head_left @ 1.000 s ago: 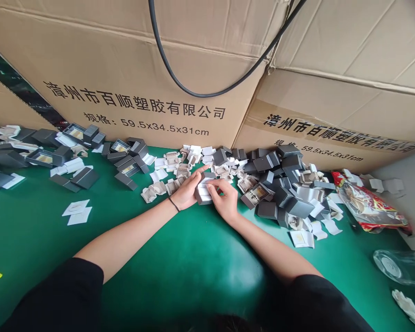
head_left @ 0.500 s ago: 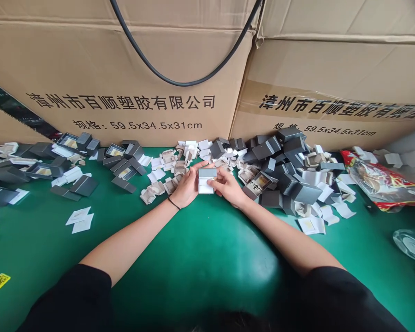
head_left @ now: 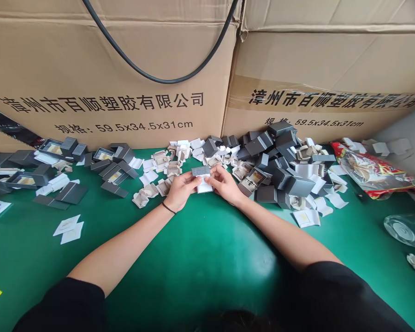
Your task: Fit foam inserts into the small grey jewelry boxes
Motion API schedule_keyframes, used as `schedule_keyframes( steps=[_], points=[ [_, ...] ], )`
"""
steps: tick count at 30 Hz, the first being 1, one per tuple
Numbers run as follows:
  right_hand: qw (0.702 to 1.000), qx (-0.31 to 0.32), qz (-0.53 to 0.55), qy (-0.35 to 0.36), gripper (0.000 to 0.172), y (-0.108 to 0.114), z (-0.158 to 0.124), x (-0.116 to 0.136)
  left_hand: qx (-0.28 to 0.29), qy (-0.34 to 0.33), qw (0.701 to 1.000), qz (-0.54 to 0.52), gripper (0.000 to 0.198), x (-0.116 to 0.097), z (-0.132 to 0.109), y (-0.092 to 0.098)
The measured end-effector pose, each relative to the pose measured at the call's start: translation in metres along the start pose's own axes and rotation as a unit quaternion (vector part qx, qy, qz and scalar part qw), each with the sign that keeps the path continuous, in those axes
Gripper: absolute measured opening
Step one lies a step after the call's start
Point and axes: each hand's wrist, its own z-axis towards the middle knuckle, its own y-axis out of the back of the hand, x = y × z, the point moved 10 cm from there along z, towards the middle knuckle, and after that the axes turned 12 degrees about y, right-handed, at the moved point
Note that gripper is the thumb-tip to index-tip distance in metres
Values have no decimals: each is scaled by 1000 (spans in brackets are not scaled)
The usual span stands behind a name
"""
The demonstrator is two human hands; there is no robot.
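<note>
Between my hands is a small dark grey box (head_left: 201,172) with a white part showing on its near side. My left hand (head_left: 180,190) grips its left side, the thumb lying over the white part. On the right side my right hand (head_left: 226,186) holds the same box, with its thumb also on the white part. The fingers behind the box are partly hidden. Just left of my hands lie crumpled white and grey paper inserts (head_left: 149,191). To the right, a heap of dark grey boxes (head_left: 299,185) sits close to my right hand.
More dark boxes (head_left: 71,193) and two white cards (head_left: 72,233) lie at the left on the green table (head_left: 180,267). Large cartons (head_left: 124,55) stand behind, with a black cable (head_left: 171,81) hanging before them. A red plastic bag (head_left: 376,170) and a clear container (head_left: 406,230) are at right.
My left thumb has come round onto the white front of the box, where only the right thumb lay before. The whole view has shifted slightly, so things appear further left.
</note>
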Motion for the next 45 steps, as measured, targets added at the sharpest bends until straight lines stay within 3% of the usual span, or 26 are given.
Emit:
schedule_keyframes(
  steps=[5, 9, 14, 18, 36, 41, 45],
  points=[
    [999, 24, -42, 8, 27, 0, -1, -1, 8, 28, 1000, -9, 44, 4, 0, 0],
    [999, 7, -48, 8, 30, 1, -2, 2, 4, 36, 999, 3, 48, 3, -1, -2],
    [997, -26, 36, -64, 35, 0, -5, -6, 25, 27, 999, 27, 44, 0, -2, -7],
    [996, -45, 72, -37, 32, 0, -4, -3, 59, 20, 998, 19, 42, -3, -5, -13],
    [999, -22, 5, -34, 35, 0, -3, -9, -11, 34, 999, -2, 41, 1, -4, 1],
    [993, -55, 60, -85, 32, 2, -5, -14, 39, 9, 999, -16, 41, -1, 0, -4],
    [996, -34, 69, -54, 24, -4, -4, -4, 81, -42, 996, 24, 48, -8, -2, -11]
  ],
)
